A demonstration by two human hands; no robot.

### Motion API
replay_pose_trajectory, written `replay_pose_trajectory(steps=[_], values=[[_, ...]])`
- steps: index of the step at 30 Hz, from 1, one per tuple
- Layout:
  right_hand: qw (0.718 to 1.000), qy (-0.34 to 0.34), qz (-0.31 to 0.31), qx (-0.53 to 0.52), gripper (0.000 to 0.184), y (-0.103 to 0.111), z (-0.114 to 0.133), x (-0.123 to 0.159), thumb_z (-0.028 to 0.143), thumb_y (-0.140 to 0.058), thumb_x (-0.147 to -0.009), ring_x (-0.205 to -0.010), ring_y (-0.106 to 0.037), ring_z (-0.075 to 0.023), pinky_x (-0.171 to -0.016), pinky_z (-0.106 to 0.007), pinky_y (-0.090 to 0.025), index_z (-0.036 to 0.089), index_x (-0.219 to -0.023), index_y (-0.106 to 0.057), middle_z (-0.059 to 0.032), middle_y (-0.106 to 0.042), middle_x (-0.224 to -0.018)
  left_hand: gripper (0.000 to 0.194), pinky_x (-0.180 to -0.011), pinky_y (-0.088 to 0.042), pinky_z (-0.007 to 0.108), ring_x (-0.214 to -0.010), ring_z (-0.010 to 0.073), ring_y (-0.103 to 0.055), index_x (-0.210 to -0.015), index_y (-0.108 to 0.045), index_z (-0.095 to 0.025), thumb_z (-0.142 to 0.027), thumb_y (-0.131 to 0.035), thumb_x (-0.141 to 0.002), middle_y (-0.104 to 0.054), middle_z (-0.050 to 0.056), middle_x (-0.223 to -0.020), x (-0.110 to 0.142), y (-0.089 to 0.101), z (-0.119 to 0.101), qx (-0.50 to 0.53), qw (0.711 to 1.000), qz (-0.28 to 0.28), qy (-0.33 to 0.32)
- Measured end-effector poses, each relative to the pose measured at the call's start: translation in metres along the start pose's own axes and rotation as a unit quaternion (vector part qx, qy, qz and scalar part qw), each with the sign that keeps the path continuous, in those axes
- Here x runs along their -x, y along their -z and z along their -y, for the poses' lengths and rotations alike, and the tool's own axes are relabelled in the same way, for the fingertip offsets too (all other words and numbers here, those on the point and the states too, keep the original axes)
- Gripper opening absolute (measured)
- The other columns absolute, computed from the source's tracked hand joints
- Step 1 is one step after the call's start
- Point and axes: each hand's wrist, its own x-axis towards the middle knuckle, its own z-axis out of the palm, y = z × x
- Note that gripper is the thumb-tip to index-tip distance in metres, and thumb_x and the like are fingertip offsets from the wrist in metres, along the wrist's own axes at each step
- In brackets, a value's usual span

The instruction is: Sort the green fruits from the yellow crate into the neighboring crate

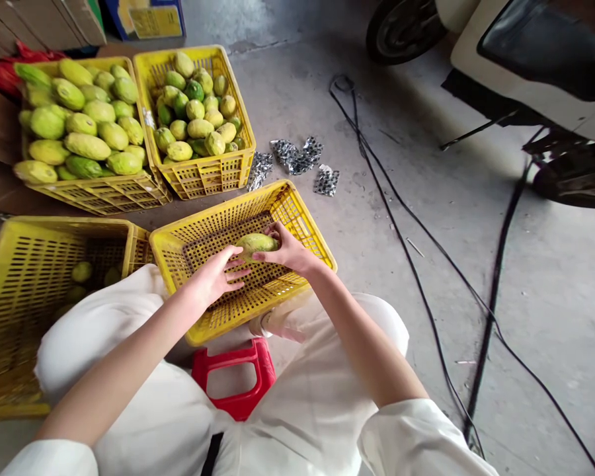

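A green-yellow oblong papaya (258, 246) is held over a yellow plastic crate (245, 211) in front of my knees. My right hand (288, 250) is closed around the fruit's right end, thumb below and fingers above. My left hand (221, 276) has its fingers spread, the upper fingertips at the fruit's left end; whether they press on it I cannot tell. Beneath both hands, the crate's slotted floor shows no fruit in the visible part.
Two yellow crates of papayas (99, 109) (196, 109) stand ahead on the left. Another crate (64, 228) by my left knee holds a few fruits. Patterned wrappers (297, 157), black cables (406, 231) and a white scooter (535, 66) are to the right. A red stool (265, 370) is under me.
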Motion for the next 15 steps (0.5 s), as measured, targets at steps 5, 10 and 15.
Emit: replay_pose_trajectory(steps=[5,10,15], values=[[0.999,0.022,0.045,0.018,0.071,0.000,0.004,0.004,0.045,-0.102,-0.052,-0.080,-0.049,-0.0155,-0.071,-0.030,-0.047,0.028,-0.096,-0.049,0.0056,-0.052,-0.089,0.020,-0.074,-0.058,0.036,-0.080,0.0214,-0.074,-0.092,-0.072,-0.020,-0.021,-0.086,-0.078,-0.074,0.006,-0.092,0.001,-0.003,0.006,0.020,0.999,0.039,-0.017],[0.998,-0.009,0.066,-0.006,0.056,0.000,0.010,0.008,0.045,-0.097,-0.062,-0.081,-0.052,-0.0160,-0.070,-0.028,-0.048,0.028,-0.094,-0.053,0.0051,-0.056,-0.085,0.018,-0.069,-0.057,0.034,-0.074,0.0186,-0.071,-0.092,-0.071,-0.020,-0.022,-0.084,-0.080,-0.073,0.005,-0.090,0.000,-0.003,0.008,0.023,0.999,0.004,-0.033],[0.993,-0.092,-0.020,-0.077,0.021,-0.004,0.015,0.003,0.042,-0.073,-0.089,-0.085,-0.060,-0.0132,-0.076,-0.024,-0.053,0.025,-0.090,-0.060,0.0028,-0.062,-0.093,0.026,-0.067,-0.052,0.031,-0.073,0.0161,-0.069,-0.094,-0.066,-0.021,-0.029,-0.086,-0.079,-0.068,0.001,-0.088,-0.005,-0.002,0.009,0.012,0.999,-0.026,-0.044]])
